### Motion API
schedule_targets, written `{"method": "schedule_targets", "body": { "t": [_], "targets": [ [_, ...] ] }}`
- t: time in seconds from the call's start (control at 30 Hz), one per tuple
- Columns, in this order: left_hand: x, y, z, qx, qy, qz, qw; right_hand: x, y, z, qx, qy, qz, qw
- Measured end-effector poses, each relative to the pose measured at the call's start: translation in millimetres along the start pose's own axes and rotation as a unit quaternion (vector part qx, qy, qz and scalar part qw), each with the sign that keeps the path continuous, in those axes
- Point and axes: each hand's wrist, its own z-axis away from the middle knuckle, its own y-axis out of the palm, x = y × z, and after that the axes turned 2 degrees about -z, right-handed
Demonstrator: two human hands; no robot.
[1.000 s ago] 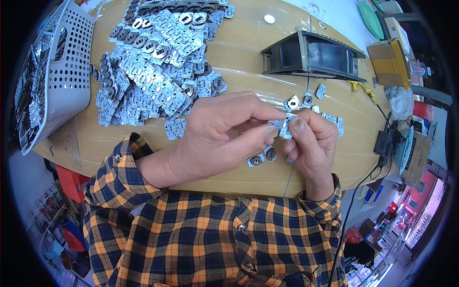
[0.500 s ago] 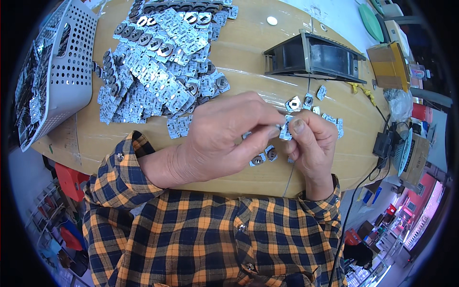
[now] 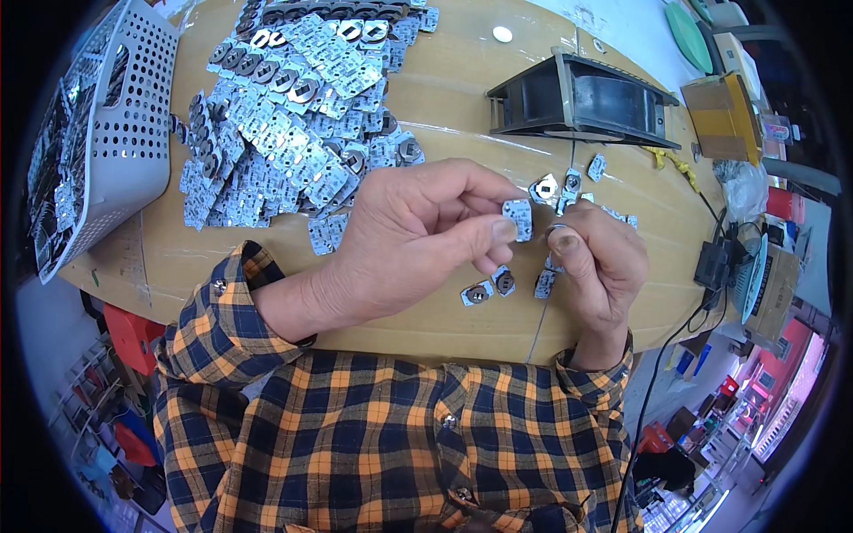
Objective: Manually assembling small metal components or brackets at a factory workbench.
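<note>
My left hand [image 3: 426, 235] pinches a small circuit board [image 3: 517, 219] between thumb and fingers, with its light, component-dotted face showing. Just right of it, my right hand [image 3: 600, 262] is closed, thumb against finger. A thin silvery piece [image 3: 557, 227] shows at those fingertips, edge on; its kind is too small to tell. On the table below the hands lie two boards with round dark holders, one a loose board [image 3: 478, 293]. Another board [image 3: 545, 282] lies beside my right hand. Beyond the fingers are a board with a shiny round holder [image 3: 544, 188] and several more boards, partly hidden by my right hand.
A large heap of circuit boards [image 3: 284, 133] covers the table's left half. Left of it stands a grey perforated basket [image 3: 133, 133] filled with dark pieces. A black fan [image 3: 582, 98] stands at the back right, near a cardboard box [image 3: 720, 120] and a black cable [image 3: 657, 382].
My hands have moved apart. The board that was between both hands is now in my left hand alone. A thin silvery piece now shows at my right fingertips.
</note>
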Motion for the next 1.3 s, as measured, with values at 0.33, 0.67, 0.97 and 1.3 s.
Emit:
{"method": "schedule_targets", "body": {
  "t": [0.33,0.67,0.97,1.3],
  "targets": [
    [4.1,-6.8,1.5,0.089,0.072,-0.101,0.988,0.1,8.4,2.8,0.048,0.043,-0.097,0.993],
    [-2.7,-4.9,0.8,0.101,0.072,-0.089,0.988,1.3,9.7,11.5,0.056,0.22,-0.331,0.916],
    [5.5,0.2,-1.2,-0.007,0.194,-0.144,0.97,5.5,18.2,7.1,-0.013,0.248,-0.286,0.926],
    [9.1,0.7,-1.1,-0.043,0.32,-0.305,0.896,3.8,14.0,12.3,-0.005,0.245,-0.313,0.918]
  ]
}}
